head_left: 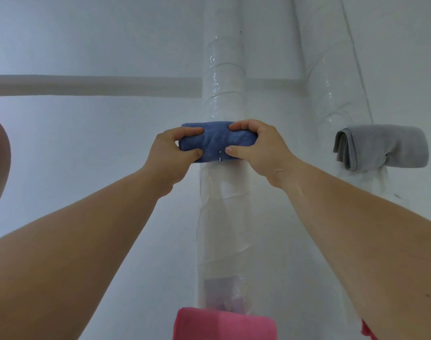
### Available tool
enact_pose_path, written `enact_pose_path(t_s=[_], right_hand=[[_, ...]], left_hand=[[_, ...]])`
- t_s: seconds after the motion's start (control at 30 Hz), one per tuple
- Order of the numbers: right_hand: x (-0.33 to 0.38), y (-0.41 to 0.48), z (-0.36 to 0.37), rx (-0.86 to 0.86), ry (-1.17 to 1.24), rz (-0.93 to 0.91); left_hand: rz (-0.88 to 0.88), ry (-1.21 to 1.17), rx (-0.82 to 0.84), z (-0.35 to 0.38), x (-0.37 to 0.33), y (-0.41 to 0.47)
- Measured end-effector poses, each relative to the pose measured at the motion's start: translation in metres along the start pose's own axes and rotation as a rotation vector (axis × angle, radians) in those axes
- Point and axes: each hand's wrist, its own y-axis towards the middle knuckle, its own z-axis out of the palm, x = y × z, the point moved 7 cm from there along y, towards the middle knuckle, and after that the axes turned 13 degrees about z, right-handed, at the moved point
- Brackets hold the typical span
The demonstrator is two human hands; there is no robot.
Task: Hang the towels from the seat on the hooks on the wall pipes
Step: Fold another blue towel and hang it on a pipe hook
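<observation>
1. Blue towel [216,139] is sitting up at the middle wall pipe [223,69], folded into a thick bundle and lying crosswise against the pipe's plastic-wrapped front.
2. Both hands are gripping it. The left hand [175,153] is pinching the left end, fingers over the top and thumb underneath, and the right hand [256,150] is mirroring that on the right end.
3. Between the two thumbs, the tip of a small metal hook [220,157] is poking up at the towel's lower edge, so the bundle is looking seated on it, or very nearly so.
4. Over on the right pipe [332,94], a grey towel [381,146] is hanging folded on its own hook, well apart from the blue one, and that one is reading as done.
5. Low in the view, a pink towel [224,323] is showing near the foot of the middle pipe. Whether it is lying on the seat or hanging lower down, the camera is not telling.
6. By the look of it, the person is working the hang-the-blue-towel step, and that step is appearing close to finished.
7. The next move is calling for a careful let-go: the hands should be easing off one at a time while the person is checking that the fold is catching behind the hook tip and the weight is balancing on both sides, since a lopsided bundle is likely to slide off.
</observation>
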Motion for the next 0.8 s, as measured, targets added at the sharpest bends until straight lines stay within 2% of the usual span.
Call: enact_pose_path(t_s=[0.13, 0.23, 0.3, 0.43, 0.53, 0.67, 0.8], right_hand=[[-0.014, -0.005, -0.002, 0.045, 0.071, 0.055], [-0.020, -0.007, 0.001, 0.011, 0.097, 0.072], [-0.014, -0.006, 0.001, -0.065, -0.081, -0.002], [-0.002, -0.013, 0.003, -0.310, -0.674, -0.175], [-0.001, -0.021, 0.012, -0.332, -0.894, -0.274], [-0.006, -0.021, 0.020, -0.278, -1.060, -0.323], [-0.014, -0.018, 0.022, -0.223, -1.141, -0.317]], left_hand=[[-0.008, -0.032, 0.026, 0.003, 0.007, -0.007], [0.017, -0.011, 0.044, 0.008, 0.011, -0.009], [0.089, 0.120, 0.052, 0.010, 0.011, -0.007], [0.299, 0.683, 0.081, 0.010, -0.008, -0.003], [0.462, 0.857, 0.123, 0.021, -0.026, -0.002], [0.595, 0.941, 0.237, 0.044, -0.017, -0.009], [0.477, 0.785, 0.250, 0.044, 0.010, -0.016]])
